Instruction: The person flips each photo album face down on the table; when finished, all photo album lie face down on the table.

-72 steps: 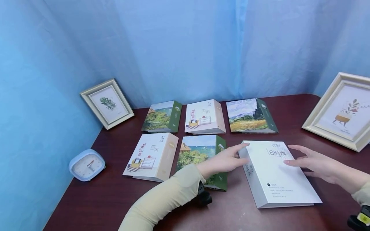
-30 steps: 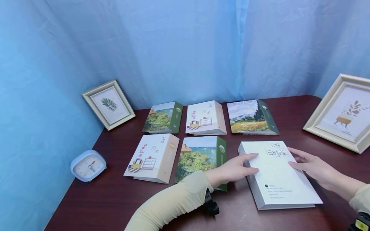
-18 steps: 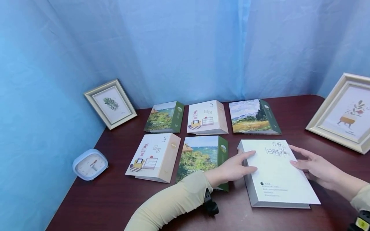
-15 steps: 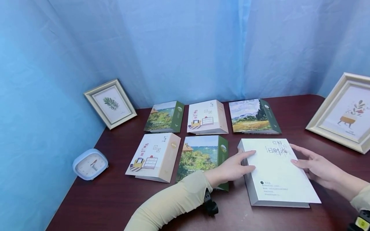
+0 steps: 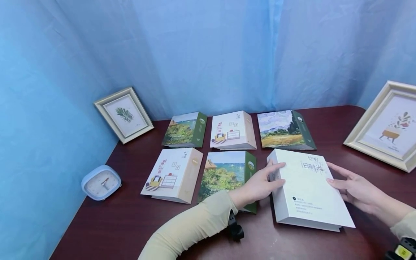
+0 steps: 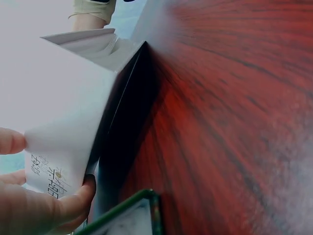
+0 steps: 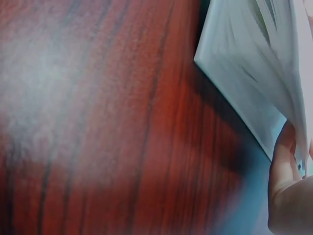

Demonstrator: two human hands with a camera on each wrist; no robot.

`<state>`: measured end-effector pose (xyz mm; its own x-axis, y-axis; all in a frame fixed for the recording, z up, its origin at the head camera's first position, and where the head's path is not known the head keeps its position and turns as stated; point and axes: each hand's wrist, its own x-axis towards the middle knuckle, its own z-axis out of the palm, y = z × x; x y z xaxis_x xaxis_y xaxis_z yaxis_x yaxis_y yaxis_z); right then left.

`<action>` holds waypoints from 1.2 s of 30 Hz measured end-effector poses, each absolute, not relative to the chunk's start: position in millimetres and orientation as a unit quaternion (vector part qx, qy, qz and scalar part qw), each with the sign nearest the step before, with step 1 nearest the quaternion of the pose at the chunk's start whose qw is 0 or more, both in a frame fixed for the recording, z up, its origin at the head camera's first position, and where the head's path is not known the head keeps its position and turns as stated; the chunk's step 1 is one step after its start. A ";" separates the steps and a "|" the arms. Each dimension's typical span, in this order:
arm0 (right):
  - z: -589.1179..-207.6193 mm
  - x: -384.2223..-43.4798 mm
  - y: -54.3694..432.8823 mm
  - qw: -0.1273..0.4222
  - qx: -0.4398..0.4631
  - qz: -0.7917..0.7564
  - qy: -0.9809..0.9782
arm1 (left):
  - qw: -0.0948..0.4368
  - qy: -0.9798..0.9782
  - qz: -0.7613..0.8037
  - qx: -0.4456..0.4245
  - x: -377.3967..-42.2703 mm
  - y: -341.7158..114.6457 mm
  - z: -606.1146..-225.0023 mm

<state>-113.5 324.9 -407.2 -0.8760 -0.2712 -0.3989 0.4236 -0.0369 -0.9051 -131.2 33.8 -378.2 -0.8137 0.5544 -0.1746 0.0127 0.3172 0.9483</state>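
A thick white photo album (image 5: 308, 187) with Chinese lettering is held tilted at the right of the table in the head view. My left hand (image 5: 260, 184) grips its spine side, thumb and forefinger on the edge of the top cover. In the left wrist view a fingertip hooks under the lower edge of the spine (image 6: 68, 112), above a dark shadow. My right hand (image 5: 359, 187) grips the upper right edge, its thumb on the cover. The right wrist view shows loose pages (image 7: 259, 63) between the covers, with a finger of that hand (image 7: 288, 191) at them.
A green-spined album (image 5: 224, 173) lies right beside the left hand, partly under the forearm. A cream album (image 5: 170, 173) is left of it. Behind stand albums in a row: green (image 5: 180, 130), cream (image 5: 229, 130), landscape (image 5: 279, 130). Around them are an alarm clock (image 5: 101, 182) and two picture frames (image 5: 125, 113) (image 5: 390, 122).
Both hands have closed in from beside the white album and taken hold of its sides. Its spine side has since risen and the album has shifted slightly up and left, tilting.
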 end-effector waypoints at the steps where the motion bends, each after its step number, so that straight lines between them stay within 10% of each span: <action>1: -406.5 -113.7 323.5 0.245 0.063 -0.707 0.660 | 0.242 0.776 0.553 0.184 -131.7 33.0 -378.2; 36: -367.8 -123.0 256.3 0.183 -0.018 -0.413 0.892 | 0.222 0.781 0.552 0.191 -144.8 7.5 -338.7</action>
